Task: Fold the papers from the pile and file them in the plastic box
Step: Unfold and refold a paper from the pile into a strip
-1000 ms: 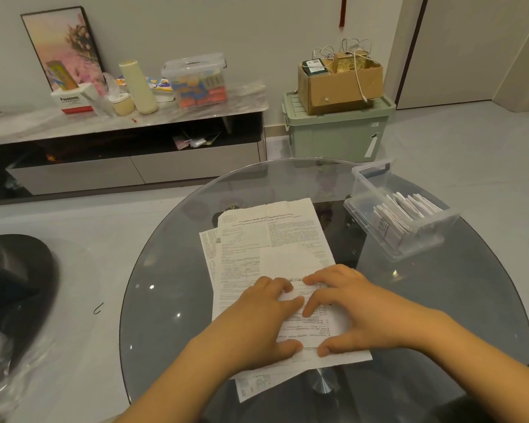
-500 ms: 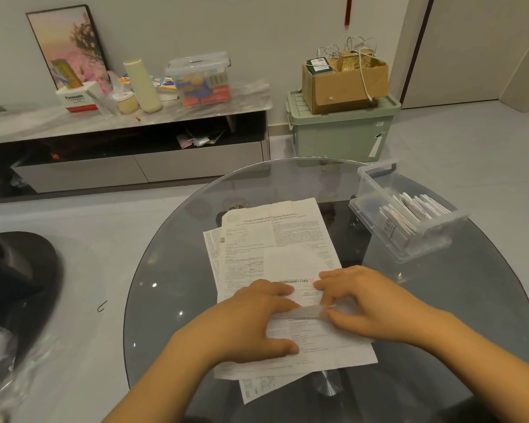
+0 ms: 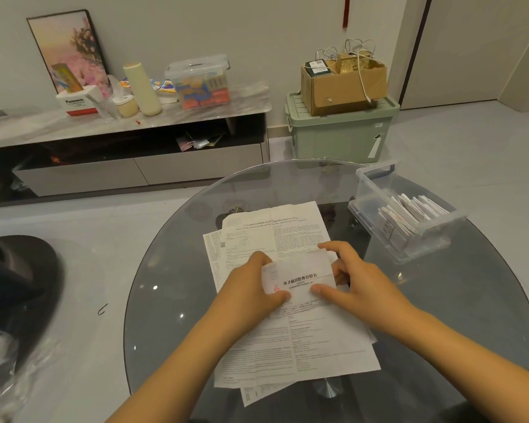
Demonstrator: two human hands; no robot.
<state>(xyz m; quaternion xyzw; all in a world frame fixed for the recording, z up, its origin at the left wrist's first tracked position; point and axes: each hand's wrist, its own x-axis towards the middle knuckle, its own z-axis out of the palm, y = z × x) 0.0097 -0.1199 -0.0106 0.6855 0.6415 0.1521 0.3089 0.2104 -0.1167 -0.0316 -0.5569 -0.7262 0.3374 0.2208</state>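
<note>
Resting on the round glass table [image 3: 165, 300], the paper pile [image 3: 287, 346] lies nearest the person, with its top sheet [image 3: 300, 276] folded partway back toward the pile's middle. The left hand [image 3: 251, 288] pinches the folded flap's left edge between thumb and curled fingers, while the right hand [image 3: 358, 285] grips its right edge, thumb on the printed face and fingers curled behind. Farther right, apart from the pile, the clear plastic box [image 3: 376, 190] holds a row of folded papers [image 3: 409, 215] standing on edge.
</note>
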